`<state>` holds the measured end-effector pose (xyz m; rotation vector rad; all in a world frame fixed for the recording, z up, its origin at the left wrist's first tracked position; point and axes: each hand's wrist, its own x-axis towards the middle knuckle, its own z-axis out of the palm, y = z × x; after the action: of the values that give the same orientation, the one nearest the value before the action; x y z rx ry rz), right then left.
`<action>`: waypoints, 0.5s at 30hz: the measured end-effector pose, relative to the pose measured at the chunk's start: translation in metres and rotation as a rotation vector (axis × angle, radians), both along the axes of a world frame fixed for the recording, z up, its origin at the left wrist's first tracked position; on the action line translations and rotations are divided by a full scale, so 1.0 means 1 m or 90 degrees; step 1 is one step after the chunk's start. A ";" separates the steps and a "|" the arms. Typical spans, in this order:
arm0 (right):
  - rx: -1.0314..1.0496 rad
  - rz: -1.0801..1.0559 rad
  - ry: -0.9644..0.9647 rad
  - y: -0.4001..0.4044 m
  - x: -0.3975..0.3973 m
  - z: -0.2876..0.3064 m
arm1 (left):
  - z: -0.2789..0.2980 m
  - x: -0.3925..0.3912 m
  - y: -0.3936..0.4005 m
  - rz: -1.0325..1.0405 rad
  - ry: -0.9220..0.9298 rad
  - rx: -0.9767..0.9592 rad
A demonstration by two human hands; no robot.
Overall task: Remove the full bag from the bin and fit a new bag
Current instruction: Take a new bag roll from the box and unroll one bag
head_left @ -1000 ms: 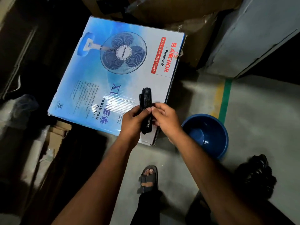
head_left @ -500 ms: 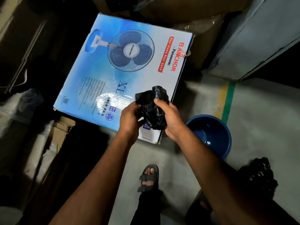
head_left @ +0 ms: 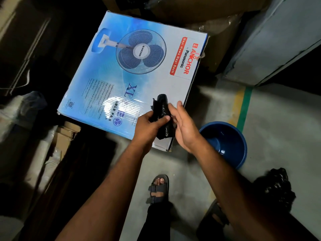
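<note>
A crumpled, folded new black bag (head_left: 162,115) hangs between my two hands above the near corner of a fan box. My left hand (head_left: 149,127) pinches its left side with thumb and fingers. My right hand (head_left: 186,126) presses against its right side, fingers stretched upward. The blue bin (head_left: 227,145) stands on the floor to the right of my hands, and nothing shows inside it. A full black bag (head_left: 276,190) lies bunched on the floor at the lower right.
A large blue and white table fan box (head_left: 135,70) lies flat ahead. Brown cartons (head_left: 199,14) stand behind it and cardboard pieces (head_left: 66,134) at the left. A grey wall (head_left: 278,37) rises at the right. My sandalled foot (head_left: 159,188) is on the floor below.
The rolled bag has been loosened and bunched between my hands. My right hand's fingers have straightened along it. The view has shifted slightly left.
</note>
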<state>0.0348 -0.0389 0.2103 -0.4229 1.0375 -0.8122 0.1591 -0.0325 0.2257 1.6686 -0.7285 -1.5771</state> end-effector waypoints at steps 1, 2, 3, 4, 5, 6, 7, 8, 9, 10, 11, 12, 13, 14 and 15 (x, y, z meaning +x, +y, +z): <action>0.000 -0.001 0.017 -0.001 0.001 0.001 | 0.000 0.000 -0.001 0.018 0.018 0.011; -0.003 -0.009 0.033 -0.002 0.001 0.002 | 0.000 0.001 -0.002 0.038 0.033 0.025; -0.010 -0.017 0.036 -0.003 0.000 0.001 | 0.002 0.000 -0.003 0.051 0.041 0.034; -0.012 -0.026 0.033 -0.003 0.000 0.001 | 0.005 0.000 -0.004 0.056 0.047 0.033; -0.013 -0.040 0.027 -0.003 0.000 0.001 | 0.007 -0.002 -0.005 0.056 0.054 0.029; -0.008 -0.053 0.021 -0.004 0.000 0.001 | 0.007 -0.002 -0.005 0.059 0.063 0.027; -0.005 -0.067 0.020 -0.005 0.001 0.002 | 0.008 -0.002 -0.006 0.063 0.070 0.025; 0.003 -0.079 0.015 -0.006 0.000 0.001 | 0.008 -0.001 -0.006 0.066 0.076 0.020; 0.012 -0.090 0.008 -0.007 0.000 0.000 | 0.007 0.000 -0.006 0.062 0.081 0.009; 0.017 -0.100 0.006 -0.008 -0.002 -0.002 | 0.006 0.002 -0.006 0.053 0.088 -0.002; 0.017 -0.103 0.016 -0.008 -0.005 -0.002 | 0.005 0.004 -0.005 0.043 0.095 -0.013; 0.014 -0.100 0.034 -0.008 -0.007 -0.002 | 0.004 0.006 -0.004 0.035 0.100 -0.022; 0.003 -0.091 0.062 -0.008 -0.009 -0.001 | 0.005 0.007 -0.003 0.031 0.103 -0.029; -0.005 -0.088 0.101 -0.007 -0.010 0.000 | 0.005 0.008 -0.002 0.034 0.104 -0.033; -0.015 -0.088 0.137 -0.006 -0.010 -0.001 | 0.006 0.008 -0.001 0.040 0.103 -0.036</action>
<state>0.0244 -0.0453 0.2095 -0.4701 1.2680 -0.9178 0.1671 -0.0333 0.2317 1.4893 -0.6260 -1.6102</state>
